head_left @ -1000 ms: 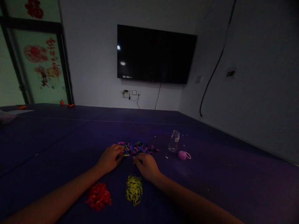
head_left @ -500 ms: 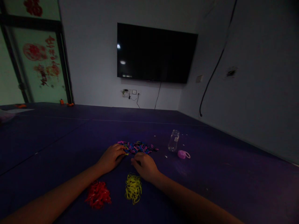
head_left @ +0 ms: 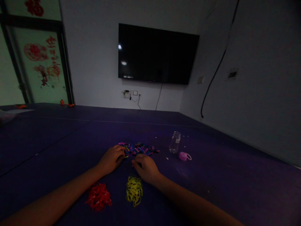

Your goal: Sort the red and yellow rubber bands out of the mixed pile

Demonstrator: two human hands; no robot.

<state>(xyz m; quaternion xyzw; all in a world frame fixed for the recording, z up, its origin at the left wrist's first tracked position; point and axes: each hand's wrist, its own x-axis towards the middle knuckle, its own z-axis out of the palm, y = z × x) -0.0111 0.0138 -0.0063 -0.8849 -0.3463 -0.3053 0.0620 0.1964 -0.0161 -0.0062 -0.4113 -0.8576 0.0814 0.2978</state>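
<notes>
A pile of mixed rubber bands in blue, pink, black and some yellow lies on the dark purple surface. At its left edge rests my left hand, fingers reaching onto the bands and thumb apart from them. My right hand is just in front of the pile, its thumb and fingers pinched together; what they hold, if anything, is too small to see. Nearer to me lie a heap of yellow rubber bands, below my right hand, and a heap of red rubber bands, beside my left forearm.
A clear bottle without its lid stands right of the pile, with a pink lid with a loop beside it. Small white scraps are scattered nearby. A television hangs on the far wall; small orange objects lie near the door.
My left fingers have shifted very slightly left at the pile's edge. My right hand stays almost where it was, still pinched.
</notes>
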